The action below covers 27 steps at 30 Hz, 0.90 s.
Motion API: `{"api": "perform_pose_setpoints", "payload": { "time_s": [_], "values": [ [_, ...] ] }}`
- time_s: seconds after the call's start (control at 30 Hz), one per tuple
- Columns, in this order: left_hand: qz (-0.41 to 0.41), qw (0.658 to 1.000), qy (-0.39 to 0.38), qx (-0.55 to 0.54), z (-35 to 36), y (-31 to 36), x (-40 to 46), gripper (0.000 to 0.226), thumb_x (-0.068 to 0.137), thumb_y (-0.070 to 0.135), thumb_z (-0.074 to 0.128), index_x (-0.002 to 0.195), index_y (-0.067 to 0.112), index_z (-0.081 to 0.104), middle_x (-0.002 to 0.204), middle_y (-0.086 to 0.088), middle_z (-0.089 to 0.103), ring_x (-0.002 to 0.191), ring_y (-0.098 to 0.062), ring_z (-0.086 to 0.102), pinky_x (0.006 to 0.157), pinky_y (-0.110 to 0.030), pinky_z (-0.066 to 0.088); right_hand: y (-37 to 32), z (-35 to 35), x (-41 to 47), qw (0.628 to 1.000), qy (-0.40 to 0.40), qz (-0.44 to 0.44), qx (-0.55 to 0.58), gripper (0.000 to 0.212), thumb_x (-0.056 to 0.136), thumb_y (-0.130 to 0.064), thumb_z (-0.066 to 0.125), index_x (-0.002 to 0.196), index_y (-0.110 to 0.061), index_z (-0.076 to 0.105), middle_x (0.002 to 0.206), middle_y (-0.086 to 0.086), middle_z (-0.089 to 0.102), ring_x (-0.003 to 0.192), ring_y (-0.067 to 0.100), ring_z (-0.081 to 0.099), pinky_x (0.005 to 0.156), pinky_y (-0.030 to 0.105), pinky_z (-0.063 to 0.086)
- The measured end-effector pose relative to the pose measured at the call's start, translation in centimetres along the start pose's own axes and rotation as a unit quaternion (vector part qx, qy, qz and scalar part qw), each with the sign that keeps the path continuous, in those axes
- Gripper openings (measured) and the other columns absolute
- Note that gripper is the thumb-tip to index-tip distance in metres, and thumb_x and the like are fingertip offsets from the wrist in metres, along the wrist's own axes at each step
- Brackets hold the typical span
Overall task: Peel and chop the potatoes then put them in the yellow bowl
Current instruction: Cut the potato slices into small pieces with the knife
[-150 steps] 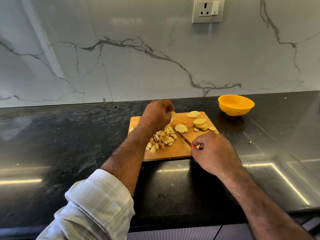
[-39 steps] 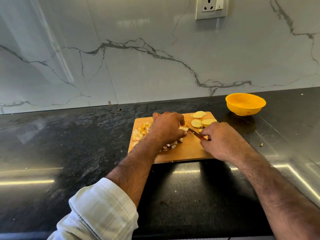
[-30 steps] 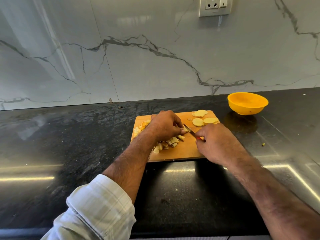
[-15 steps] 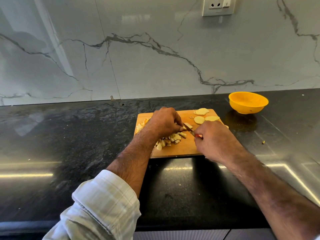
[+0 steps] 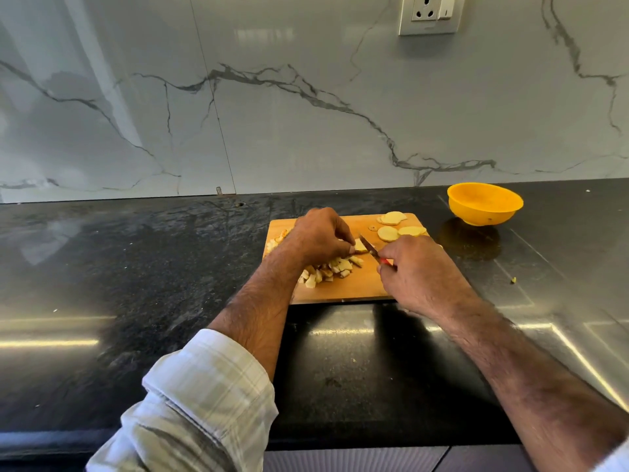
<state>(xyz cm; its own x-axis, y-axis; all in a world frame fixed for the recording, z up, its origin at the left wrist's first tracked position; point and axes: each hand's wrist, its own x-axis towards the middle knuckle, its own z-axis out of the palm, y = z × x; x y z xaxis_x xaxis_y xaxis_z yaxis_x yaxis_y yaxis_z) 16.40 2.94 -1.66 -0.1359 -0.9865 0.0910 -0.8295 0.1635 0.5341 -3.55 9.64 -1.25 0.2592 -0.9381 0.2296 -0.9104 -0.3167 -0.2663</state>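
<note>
Since before, left hand (image 5: 320,238) pinches a slice (image 5: 360,246), right hand (image 5: 417,272) grips knife (image 5: 369,247) mid-board (image 5: 340,291) — bowl (image 5: 484,203) apart.

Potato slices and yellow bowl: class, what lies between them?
Head view: between potato slices and yellow bowl, only board edge and bare dark counter.

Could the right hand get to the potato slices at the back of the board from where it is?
Probably yes: the right hand sits just in front of the potato slices with nothing between them, though it grips the knife.

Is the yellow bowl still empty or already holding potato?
Empty as far as visible: the yellow bowl shows a bare inside; chopped potato lies on the board.
</note>
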Motion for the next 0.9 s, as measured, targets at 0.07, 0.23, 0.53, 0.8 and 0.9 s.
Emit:
{"api": "perform_pose_setpoints", "payload": {
  "time_s": [0.07,0.23,0.53,0.8,0.9],
  "values": [
    [0.014,0.999,0.039,-0.002,-0.1,-0.7,0.1,0.005,0.09,0.029,0.081,0.09,0.034,0.081,0.111,0.014,0.076,0.112,-0.008,0.064,0.111,-0.052,0.05,-0.4,-0.2,-0.1,1.0,-0.017,-0.006,-0.002,0.02,0.097,-0.033,0.065,0.11,-0.024,0.076,0.086,-0.004,0.07,0.071,0.01,0.065,0.06,0.026,0.059],
    [-0.001,0.996,0.083,0.03,-0.4,-1.3,0.2,0.007,0.092,0.029,0.076,0.095,0.036,0.077,0.119,0.013,0.074,0.128,-0.016,0.059,0.122,-0.063,0.029,-1.7,-0.1,0.7,0.995,-0.089,0.023,-0.042,0.026,0.094,-0.034,0.068,0.117,-0.022,0.07,0.096,0.0,0.065,0.087,0.018,0.065,0.076,0.033,0.062],
    [-0.006,0.997,0.052,0.052,-0.1,-0.6,-0.1,0.01,0.095,0.032,0.073,0.104,0.035,0.078,0.123,0.014,0.073,0.127,-0.013,0.057,0.124,-0.059,0.018,0.1,0.2,0.3,0.999,-0.03,-0.035,-0.021,0.019,0.097,-0.035,0.065,0.108,-0.024,0.075,0.086,-0.008,0.063,0.073,0.006,0.059,0.057,0.019,0.045],
    [0.005,0.994,0.017,0.105,0.4,0.2,0.1,0.016,0.096,0.047,0.074,0.109,0.04,0.078,0.131,0.016,0.069,0.136,-0.015,0.05,0.122,-0.059,0.02,2.4,0.1,1.5,1.0,0.007,-0.022,0.01,0.031,0.096,-0.037,0.069,0.123,-0.025,0.075,0.096,-0.004,0.075,0.078,0.01,0.066,0.065,0.027,0.058],
    [0.011,0.993,0.018,0.113,0.6,0.2,0.3,0.016,0.095,0.048,0.075,0.107,0.039,0.08,0.127,0.019,0.07,0.131,-0.013,0.052,0.118,-0.057,0.024,1.9,0.8,2.1,0.999,-0.019,-0.03,-0.018,0.024,0.096,-0.039,0.066,0.112,-0.027,0.078,0.081,-0.007,0.064,0.071,0.01,0.06,0.054,0.022,0.044]
  ]
}}
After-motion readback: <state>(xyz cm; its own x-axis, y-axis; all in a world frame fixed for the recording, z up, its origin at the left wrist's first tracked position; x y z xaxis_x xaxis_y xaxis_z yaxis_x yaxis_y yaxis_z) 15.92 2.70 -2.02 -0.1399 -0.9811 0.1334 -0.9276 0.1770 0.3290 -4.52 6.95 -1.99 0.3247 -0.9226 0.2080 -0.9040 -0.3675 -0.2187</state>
